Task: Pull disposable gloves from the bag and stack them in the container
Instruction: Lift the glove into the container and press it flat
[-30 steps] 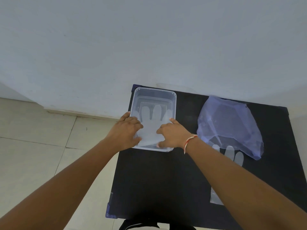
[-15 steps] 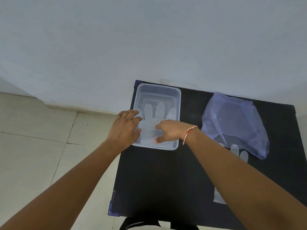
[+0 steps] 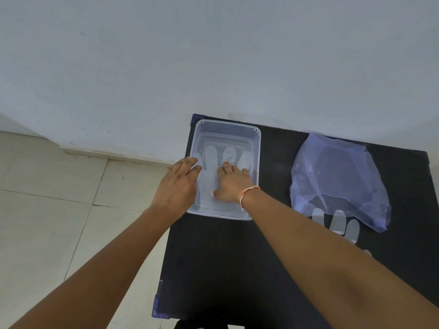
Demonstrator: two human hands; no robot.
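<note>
The clear glove (image 3: 210, 167) lies flat inside your one container (image 3: 257, 148), long axis running toward the wall, fingers pointing away from you. One bag (image 3: 332, 176) sits well apart to the right, another glove (image 3: 337, 222) poking from under its near edge. Your right hand (image 3: 231, 184) presses palm-down on the glove, grasping nothing; your left hand (image 3: 177, 186) rests open against the container's left rim.
</note>
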